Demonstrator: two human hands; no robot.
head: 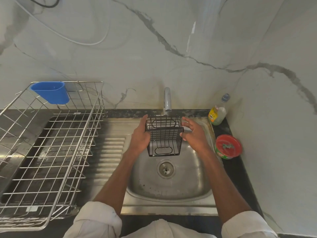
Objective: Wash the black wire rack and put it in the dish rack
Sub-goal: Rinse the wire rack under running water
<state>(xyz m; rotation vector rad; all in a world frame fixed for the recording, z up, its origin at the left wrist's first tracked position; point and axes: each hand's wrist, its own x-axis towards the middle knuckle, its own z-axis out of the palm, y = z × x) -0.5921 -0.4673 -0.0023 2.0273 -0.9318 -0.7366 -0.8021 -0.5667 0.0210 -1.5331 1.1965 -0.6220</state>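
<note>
Left hand [139, 137] fingers curl round the rack [164, 136] while right hand [193, 134] fingers spread beside it, held over the sink [171, 189] back edge under the tap [167, 101], dish rack [49, 152] well left.

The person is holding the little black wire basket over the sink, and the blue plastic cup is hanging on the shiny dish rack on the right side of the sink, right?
Not quite. The head view shows the silver wire dish rack, with the blue plastic cup hooked on its rim, to the left of the steel sink. The rest is right: the black wire basket is held over the sink.
</note>
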